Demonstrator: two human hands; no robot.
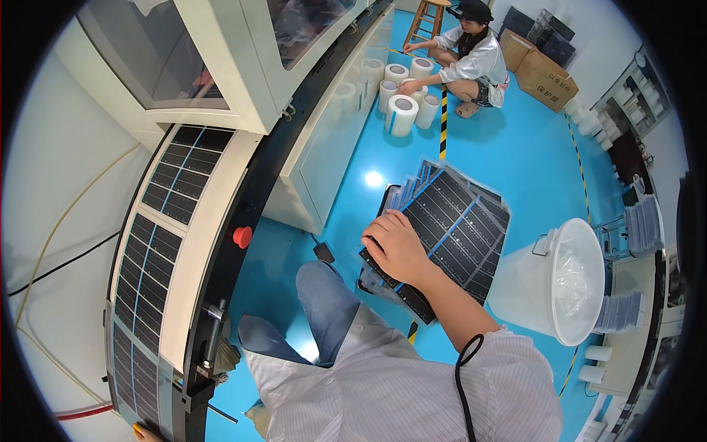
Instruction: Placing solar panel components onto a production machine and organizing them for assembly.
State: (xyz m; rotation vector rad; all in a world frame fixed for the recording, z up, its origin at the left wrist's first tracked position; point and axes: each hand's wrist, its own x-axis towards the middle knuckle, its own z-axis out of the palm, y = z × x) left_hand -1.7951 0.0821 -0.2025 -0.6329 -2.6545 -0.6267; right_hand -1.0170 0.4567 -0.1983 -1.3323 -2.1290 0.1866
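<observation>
At the right, beside my knees, lies a fanned stack of black sheets [460, 221] with blue stripes and fine pale grid lines. My right hand [394, 247] is on its left edge, fingers curled over the border of a sheet. My left hand [146, 434] barely shows at the bottom left, by the near end of the machine bed; its fingers are mostly cut off, with a small orange-yellow spot at the tip. Similar black striped sheets [148, 269] lie in a row along the cream machine bed [193, 272], the nearest under a clear film.
A red button [242, 236] and a metal handle [214, 331] stick out from the machine's side. A white bucket [515, 287] with a clear liner stands right of the stack. Farther off, a person [471, 59] crouches by several white film rolls [401, 116] near a cardboard box [546, 81].
</observation>
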